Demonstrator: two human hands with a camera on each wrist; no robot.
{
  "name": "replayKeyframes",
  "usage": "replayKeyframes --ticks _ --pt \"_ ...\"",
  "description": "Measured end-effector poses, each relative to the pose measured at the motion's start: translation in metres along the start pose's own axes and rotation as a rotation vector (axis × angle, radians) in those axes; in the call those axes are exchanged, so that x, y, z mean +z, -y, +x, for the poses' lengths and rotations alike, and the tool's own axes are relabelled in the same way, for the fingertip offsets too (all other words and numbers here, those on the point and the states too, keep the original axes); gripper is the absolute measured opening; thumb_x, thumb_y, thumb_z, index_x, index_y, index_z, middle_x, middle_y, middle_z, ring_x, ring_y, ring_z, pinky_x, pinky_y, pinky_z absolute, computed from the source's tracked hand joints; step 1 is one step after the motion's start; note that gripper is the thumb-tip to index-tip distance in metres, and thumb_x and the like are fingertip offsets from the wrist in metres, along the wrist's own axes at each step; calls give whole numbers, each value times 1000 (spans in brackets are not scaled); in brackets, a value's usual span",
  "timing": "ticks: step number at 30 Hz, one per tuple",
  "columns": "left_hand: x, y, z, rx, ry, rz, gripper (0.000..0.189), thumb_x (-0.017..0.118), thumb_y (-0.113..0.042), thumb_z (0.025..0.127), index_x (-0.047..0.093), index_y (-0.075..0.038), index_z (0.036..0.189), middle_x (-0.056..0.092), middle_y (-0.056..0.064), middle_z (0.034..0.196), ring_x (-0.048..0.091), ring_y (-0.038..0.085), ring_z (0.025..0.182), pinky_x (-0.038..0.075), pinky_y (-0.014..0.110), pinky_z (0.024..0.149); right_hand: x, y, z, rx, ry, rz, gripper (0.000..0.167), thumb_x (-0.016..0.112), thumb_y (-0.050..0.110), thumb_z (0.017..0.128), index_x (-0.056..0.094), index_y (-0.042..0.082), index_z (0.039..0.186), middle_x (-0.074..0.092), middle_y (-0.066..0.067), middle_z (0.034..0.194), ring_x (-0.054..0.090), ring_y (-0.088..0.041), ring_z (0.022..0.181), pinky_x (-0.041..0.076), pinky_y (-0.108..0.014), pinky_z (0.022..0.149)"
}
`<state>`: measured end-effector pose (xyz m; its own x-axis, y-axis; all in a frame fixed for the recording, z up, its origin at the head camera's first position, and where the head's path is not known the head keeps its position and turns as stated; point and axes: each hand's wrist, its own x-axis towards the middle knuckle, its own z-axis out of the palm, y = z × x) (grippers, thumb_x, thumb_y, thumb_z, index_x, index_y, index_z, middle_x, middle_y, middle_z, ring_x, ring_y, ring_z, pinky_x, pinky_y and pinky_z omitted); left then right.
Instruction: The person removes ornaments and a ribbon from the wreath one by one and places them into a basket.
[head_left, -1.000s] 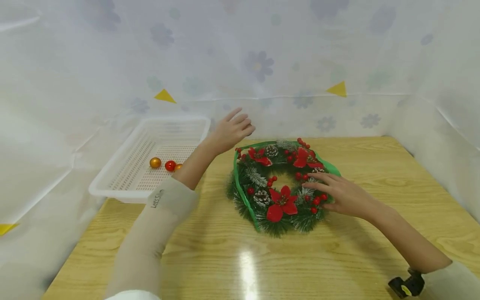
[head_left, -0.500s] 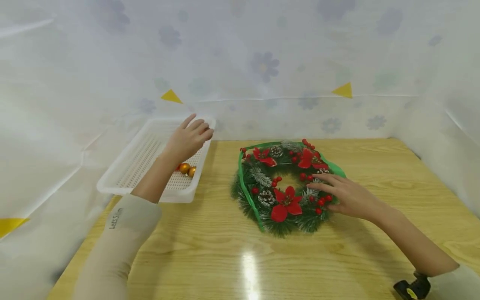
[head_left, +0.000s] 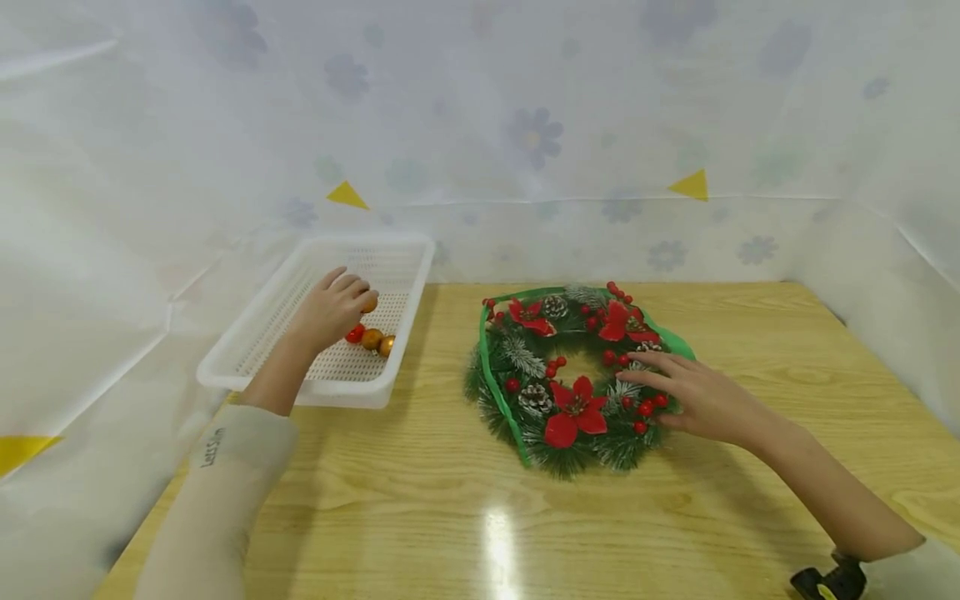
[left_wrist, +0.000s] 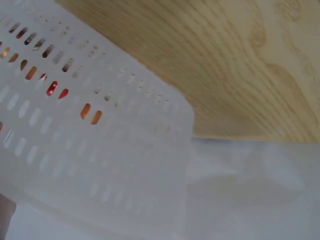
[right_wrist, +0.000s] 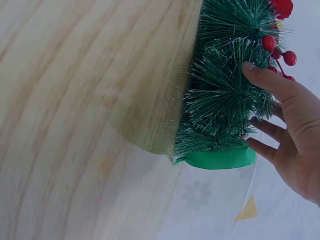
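Observation:
In the head view my left hand [head_left: 326, 312] is inside a white plastic basket [head_left: 318, 386]. Its fingertips hold a shiny gold ball [head_left: 369, 302]. On the basket floor below lie a red ball [head_left: 355, 333] and two gold balls [head_left: 371, 339]. Colours of balls show through the slots in the basket wall [left_wrist: 140, 150] in the left wrist view. My right hand [head_left: 708, 400] rests on the right side of a green wreath [head_left: 566, 458], its fingers fairly straight and spread. The right wrist view has the thumb against the needles [right_wrist: 225, 85].
The wreath carries red flowers [head_left: 575, 412], pine cones [head_left: 536, 400], berries and a green ribbon [head_left: 487, 367]. It lies on a wood-grain table [head_left: 420, 500]. White flowered sheeting [head_left: 480, 125] with yellow triangles [head_left: 348, 195] surrounds the table.
My left hand has moved left from above the table near the wreath, then down into the basket. The right hand stays on the wreath. The view has shifted slightly.

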<state>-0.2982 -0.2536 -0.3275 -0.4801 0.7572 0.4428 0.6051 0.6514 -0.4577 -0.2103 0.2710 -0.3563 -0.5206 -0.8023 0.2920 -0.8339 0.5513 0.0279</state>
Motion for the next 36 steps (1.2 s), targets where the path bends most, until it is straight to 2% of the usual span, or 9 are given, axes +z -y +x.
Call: replayKeyframes --ticks 4,8,13,17,20,25,29,33,36 --pt "7 0 -11 8 100 9 25 70 11 72 59 -1 91 60 14 93 54 32 95 36 46 98 0 -1 0 -5 -1 2 79 85 12 60 49 13 131 42 -19 131 42 -40 114 49 -52 72" --pt "13 0 -18 40 111 -14 25 68 15 73 59 -1 90 61 13 91 54 32 93 37 46 96 0 -1 0 -4 0 1 79 85 12 60 49 12 131 42 -19 132 42 -40 115 49 -51 72" --pt "17 1 -19 80 180 5 29 69 14 72 59 -2 95 60 12 95 53 31 97 34 45 98 1 -1 1 -14 -10 3 80 85 11 60 49 12 131 42 -19 131 42 -40 115 49 -51 72" --pt "17 1 -19 79 262 39 29 71 10 73 61 -2 97 60 11 98 53 29 99 33 44 99 1 -1 2 -18 -13 0 80 85 11 60 49 13 131 42 -18 132 43 -40 115 49 -52 73" --pt "18 1 -20 67 285 30 30 74 5 72 62 -3 99 60 11 100 52 29 100 32 44 101 2 -1 2 -14 -10 0 80 85 11 60 49 13 131 42 -18 132 43 -40 114 48 -52 73" --pt "18 2 -20 43 258 21 39 80 -8 68 62 -2 102 60 13 103 52 31 102 32 44 101 1 0 1 -12 -13 -4 77 84 11 61 50 12 130 42 -19 131 44 -39 114 49 -51 72" --pt "17 3 -14 28 205 40 41 78 -5 68 62 0 106 59 15 105 52 32 103 32 44 101 1 -1 0 -16 -14 -13 77 84 12 61 50 12 129 43 -19 130 44 -40 113 49 -51 73" --pt "10 1 1 13 103 46 38 76 -1 70 60 1 105 59 16 104 51 32 102 30 43 103 1 -1 1 -14 -11 -13 78 85 11 60 50 12 130 43 -19 131 44 -40 114 49 -51 73" --pt "2 -3 19 12 34 62 34 73 1 73 59 0 104 58 16 105 50 32 103 27 41 105 0 0 1 -8 -6 -9 78 85 11 60 50 12 130 42 -19 131 44 -40 114 48 -52 74"
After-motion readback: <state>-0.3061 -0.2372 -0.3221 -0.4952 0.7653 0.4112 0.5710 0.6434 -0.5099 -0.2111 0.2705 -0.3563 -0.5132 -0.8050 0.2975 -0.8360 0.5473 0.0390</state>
